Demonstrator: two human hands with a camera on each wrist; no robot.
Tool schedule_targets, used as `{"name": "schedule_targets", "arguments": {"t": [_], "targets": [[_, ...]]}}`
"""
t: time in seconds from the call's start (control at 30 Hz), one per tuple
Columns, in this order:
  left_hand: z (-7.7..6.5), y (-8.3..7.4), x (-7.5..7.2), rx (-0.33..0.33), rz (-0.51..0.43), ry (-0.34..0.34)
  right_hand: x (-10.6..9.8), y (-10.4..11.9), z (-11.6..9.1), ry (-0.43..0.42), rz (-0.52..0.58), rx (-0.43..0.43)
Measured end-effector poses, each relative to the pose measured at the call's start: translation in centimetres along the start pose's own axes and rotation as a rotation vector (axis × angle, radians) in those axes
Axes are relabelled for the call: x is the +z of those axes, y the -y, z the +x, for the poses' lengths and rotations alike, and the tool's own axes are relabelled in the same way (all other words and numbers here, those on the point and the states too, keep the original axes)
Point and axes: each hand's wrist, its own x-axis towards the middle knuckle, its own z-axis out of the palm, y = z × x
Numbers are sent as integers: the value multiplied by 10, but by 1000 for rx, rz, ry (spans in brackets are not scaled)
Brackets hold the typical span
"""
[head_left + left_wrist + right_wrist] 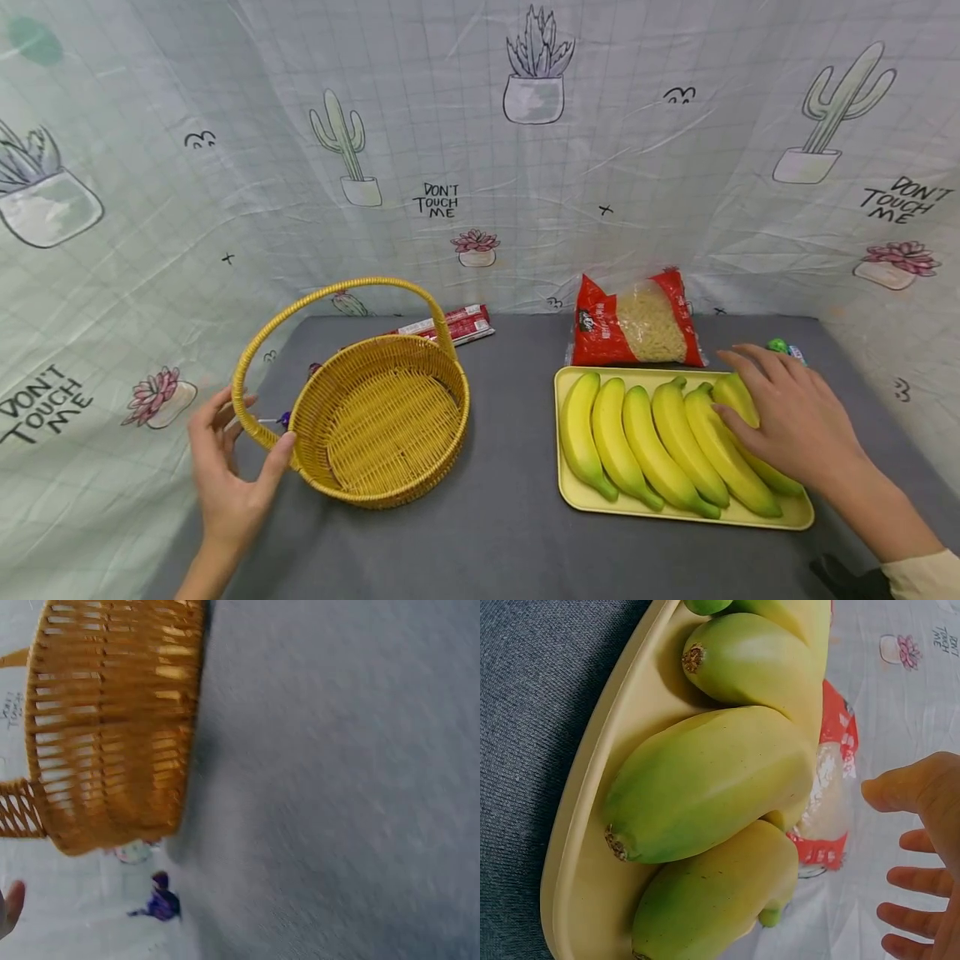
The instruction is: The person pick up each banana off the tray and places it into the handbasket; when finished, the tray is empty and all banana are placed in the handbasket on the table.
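At the left of the head view, my left hand (236, 479) is beside the round yellow wicker basket (393, 433), thumb and fingers spread around the near side of its tall handle (258, 333). In the left wrist view, a fingertip (13, 906) shows apart from the basket's woven side (112, 742). My right hand (798, 417) reaches over the right end of a pale yellow tray (566, 496), its spread fingers above the rightmost banana (768, 471). Several bananas (712, 784) lie side by side on that tray. The right wrist view shows the fingers (919, 877) loosely extended, holding nothing.
Behind the tray lies a red and clear bag of pasta (637, 321). Red-and-white packaging (468, 323) is behind the basket. Purple-wrapped candy (163, 900) is left of the basket, and a small green item (777, 345) is beyond the right hand. A printed curtain surrounds the grey table.
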Motion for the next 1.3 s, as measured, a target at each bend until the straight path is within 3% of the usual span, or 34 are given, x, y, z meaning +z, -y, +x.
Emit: {"name": "schedule_targets", "arguments": {"t": [0.2,0.33,0.47,0.8,1.3], "targets": [[-13,27,-14,-178,21,115,1,-2,-4,19,-9,34],[-19,31,-18,-296,61,187,3,-3,-8,80,-11,80],[-24,33,-19,-345,137,236,6,-7,-14,150,-1,131],[-36,35,-18,-502,210,258,11,-14,-20,334,56,272],[-35,36,-17,-619,15,213,15,-14,-23,383,159,337]]}}
